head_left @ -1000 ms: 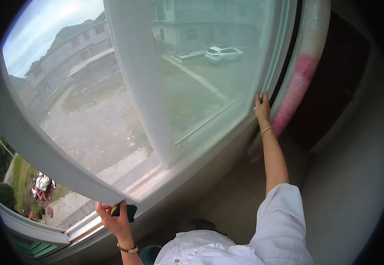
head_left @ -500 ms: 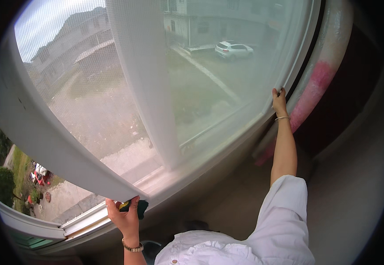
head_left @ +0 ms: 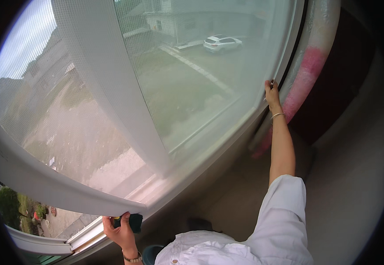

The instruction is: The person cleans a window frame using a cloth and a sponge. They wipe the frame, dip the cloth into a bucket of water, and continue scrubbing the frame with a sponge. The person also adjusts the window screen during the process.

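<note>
My left hand (head_left: 120,233) is closed on a dark green sponge (head_left: 135,223) with a bit of yellow at its edge. It sits just under the lower corner of a white screen frame (head_left: 64,187), its fingertips at that frame's edge. Farther right, my right hand (head_left: 272,95) reaches out and grips the side edge of the white window frame (head_left: 284,57). A small dark piece shows at its fingertips; what it is I cannot make out. Mesh and hazy glass (head_left: 200,97) fill the space between the hands.
Below my left hand runs a white window track (head_left: 86,234). A plastic-wrapped pipe (head_left: 306,75) with a pink patch stands right of the window. Outside are a white car (head_left: 222,43), a building and a yard. A dark panel (head_left: 346,75) lies behind the pipe.
The view has shifted, with the window's middle upright now farther left. My left hand and the frame corner sit lower in the picture. My right hand keeps its grip, slightly up and left.
</note>
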`<state>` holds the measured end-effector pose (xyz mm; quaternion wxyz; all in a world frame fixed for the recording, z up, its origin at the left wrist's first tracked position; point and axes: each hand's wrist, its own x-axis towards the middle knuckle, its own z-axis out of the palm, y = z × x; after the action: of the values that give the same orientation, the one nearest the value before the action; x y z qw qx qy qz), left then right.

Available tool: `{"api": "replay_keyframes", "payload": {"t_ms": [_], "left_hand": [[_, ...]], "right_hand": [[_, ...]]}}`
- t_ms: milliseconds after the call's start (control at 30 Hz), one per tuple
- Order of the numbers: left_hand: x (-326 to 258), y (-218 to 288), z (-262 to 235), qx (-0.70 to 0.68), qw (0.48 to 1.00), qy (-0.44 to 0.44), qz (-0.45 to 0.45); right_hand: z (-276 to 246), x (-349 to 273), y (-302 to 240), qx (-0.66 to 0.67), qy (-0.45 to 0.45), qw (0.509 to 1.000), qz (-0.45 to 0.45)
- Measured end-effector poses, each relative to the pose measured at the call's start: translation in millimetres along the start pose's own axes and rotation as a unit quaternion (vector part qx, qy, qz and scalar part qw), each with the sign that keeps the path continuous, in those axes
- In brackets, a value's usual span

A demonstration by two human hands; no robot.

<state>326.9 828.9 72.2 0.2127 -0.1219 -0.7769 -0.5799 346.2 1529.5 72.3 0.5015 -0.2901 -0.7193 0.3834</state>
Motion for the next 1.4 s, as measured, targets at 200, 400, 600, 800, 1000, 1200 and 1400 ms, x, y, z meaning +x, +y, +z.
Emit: {"api": "replay_keyframes", "payload": {"t_ms": [200,400,600,800,1000,1200,1400], "left_hand": [[0.9,-1.3,-22.0,0.022,0.999,0.001,-0.030],[3.0,-10.2,-28.6,0.092,0.994,-0.060,-0.020],[0.1,-17.0,-65.6,-0.007,0.997,-0.016,-0.082],[6.5,-10.5,-103.9,0.084,0.995,0.025,-0.052],[0.7,-15.4,-101.8,0.200,0.977,0.066,-0.024],[-7.6,-7.0,-103.4,0.071,0.974,0.207,-0.063],[-11.4,-68.0,-169.7,0.131,0.953,0.268,0.049]], "right_hand": [[6.3,-17.7,-2.3,0.025,0.008,1.000,-0.005],[-2.9,-11.1,-7.4,-0.011,0.047,0.998,-0.038],[29.5,-64.3,-28.3,0.065,0.075,0.995,-0.026],[23.0,-96.7,-41.7,0.004,-0.015,1.000,-0.018],[30.0,-100.3,-59.9,0.002,0.007,0.998,-0.068],[46.8,-126.4,-75.3,0.008,0.023,0.998,-0.060],[42.2,-149.1,-77.0,-0.060,0.022,0.993,-0.100]]}}
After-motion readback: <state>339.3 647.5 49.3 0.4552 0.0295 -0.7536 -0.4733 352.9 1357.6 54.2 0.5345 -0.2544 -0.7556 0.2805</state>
